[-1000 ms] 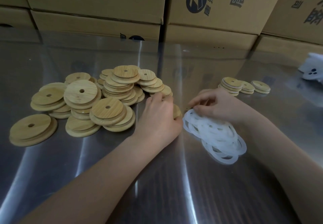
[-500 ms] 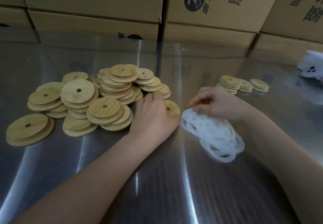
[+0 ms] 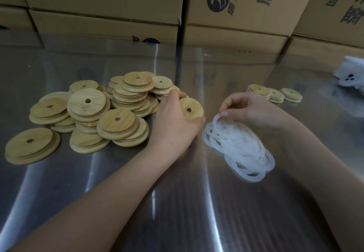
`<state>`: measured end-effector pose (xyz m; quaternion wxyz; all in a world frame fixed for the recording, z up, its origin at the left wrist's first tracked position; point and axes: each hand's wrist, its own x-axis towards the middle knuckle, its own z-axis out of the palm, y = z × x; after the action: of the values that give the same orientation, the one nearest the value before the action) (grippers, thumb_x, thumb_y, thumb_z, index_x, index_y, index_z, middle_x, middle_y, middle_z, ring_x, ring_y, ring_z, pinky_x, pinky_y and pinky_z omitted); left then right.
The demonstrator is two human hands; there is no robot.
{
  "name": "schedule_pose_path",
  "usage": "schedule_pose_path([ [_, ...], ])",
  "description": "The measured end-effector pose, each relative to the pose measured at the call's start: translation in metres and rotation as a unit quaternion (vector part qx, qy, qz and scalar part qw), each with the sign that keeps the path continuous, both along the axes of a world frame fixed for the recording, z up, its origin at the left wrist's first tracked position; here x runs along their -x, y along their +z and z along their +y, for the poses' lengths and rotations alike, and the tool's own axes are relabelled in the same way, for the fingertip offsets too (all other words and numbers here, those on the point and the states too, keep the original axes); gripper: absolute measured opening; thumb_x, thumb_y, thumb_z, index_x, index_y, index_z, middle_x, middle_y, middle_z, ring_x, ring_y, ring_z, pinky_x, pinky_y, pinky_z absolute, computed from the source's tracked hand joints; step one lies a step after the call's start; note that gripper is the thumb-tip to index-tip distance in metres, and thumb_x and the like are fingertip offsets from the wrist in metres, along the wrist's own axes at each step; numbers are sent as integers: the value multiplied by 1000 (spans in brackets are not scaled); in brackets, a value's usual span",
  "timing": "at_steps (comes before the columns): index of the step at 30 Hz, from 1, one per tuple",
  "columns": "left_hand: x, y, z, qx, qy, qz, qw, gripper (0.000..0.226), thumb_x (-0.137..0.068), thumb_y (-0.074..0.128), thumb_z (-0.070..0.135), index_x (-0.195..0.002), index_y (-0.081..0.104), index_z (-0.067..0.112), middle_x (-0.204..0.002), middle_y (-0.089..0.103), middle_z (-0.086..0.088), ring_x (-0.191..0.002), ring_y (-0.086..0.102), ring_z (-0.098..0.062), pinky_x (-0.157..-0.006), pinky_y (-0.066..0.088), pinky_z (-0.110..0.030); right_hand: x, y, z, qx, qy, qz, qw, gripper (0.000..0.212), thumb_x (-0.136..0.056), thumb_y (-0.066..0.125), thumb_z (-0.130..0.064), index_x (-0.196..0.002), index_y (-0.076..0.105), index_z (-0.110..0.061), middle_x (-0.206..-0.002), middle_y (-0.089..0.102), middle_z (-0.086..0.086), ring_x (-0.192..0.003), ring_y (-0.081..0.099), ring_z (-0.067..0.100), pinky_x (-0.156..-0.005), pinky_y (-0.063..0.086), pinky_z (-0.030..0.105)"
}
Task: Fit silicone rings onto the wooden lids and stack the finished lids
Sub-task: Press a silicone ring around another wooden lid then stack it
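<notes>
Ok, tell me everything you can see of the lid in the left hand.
The lid is a round disc of pale grained wood with a small centre hole. The left hand grips it by the edge, tilted with its flat face toward the camera, between the loose lid pile and the white silicone rings. No ring shows on it.
</notes>
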<state>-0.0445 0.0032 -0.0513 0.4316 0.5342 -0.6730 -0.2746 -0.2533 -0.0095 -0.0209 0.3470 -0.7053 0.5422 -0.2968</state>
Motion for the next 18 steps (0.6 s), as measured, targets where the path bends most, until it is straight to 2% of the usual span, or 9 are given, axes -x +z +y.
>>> schedule_pose_path([
  [3, 0, 1, 0, -6, -2, 20, 1000, 65, -74, 80, 30, -130, 48, 18, -128, 54, 3, -120, 49, -15, -101, 42, -33, 4, 2, -1, -3, 15, -30, 999, 5, -87, 67, -7, -83, 69, -9, -76, 66, 12, -73, 62, 22, -76, 51, 32],
  [5, -1, 2, 0, -11, -5, 34, 999, 68, -75, 81, 29, -133, 47, 20, -132, 52, 4, -124, 47, -14, -103, 40, -32, 5, 3, -1, 0, 20, -53, 998, 8, -87, 66, -7, -81, 69, -11, -73, 66, 7, -72, 61, 19, -73, 52, 26],
  [9, -2, 3, -1, -60, -9, 82, 995, 76, -71, 85, 27, -137, 48, 21, -134, 52, 3, -126, 48, -16, -106, 43, -39, 6, 4, -1, 0, 27, -106, 994, 4, -80, 69, -14, -77, 69, -16, -71, 65, -1, -67, 58, 11, -67, 49, 20],
  [12, -4, 3, -2, -110, -21, 157, 981, 63, -66, 89, 19, -117, 54, 28, -115, 57, 8, -113, 58, -19, -95, 53, -43, 7, 5, -1, -1, 30, -138, 990, 7, -78, 75, -17, -74, 71, -20, -69, 64, 0, -64, 54, 12, -65, 47, 22],
  [14, -4, 4, -1, -124, -32, 203, 971, 58, -65, 89, 11, -104, 51, 30, -107, 57, 9, -106, 61, -20, -87, 57, -45, 7, 5, -1, 2, 30, -157, 987, 8, -79, 74, -18, -73, 72, -22, -69, 64, 0, -62, 53, 12, -64, 46, 23],
  [16, -5, 4, -1, -135, -48, 249, 958, 59, -65, 88, 4, -102, 49, 28, -107, 57, 3, -103, 64, -24, -78, 61, -45, 6, 5, -1, 5, 32, -175, 984, 7, -80, 73, -19, -74, 71, -22, -68, 64, 0, -60, 52, 12, -62, 46, 23],
  [18, -5, 5, 1, -152, -67, 296, 941, 57, -67, 86, -1, -101, 48, 26, -112, 57, -5, -98, 67, -26, -65, 62, -38, 4, 4, 0, 2, 37, -205, 978, 3, -79, 71, -20, -77, 70, -18, -67, 63, 1, -58, 53, 11, -59, 48, 21],
])
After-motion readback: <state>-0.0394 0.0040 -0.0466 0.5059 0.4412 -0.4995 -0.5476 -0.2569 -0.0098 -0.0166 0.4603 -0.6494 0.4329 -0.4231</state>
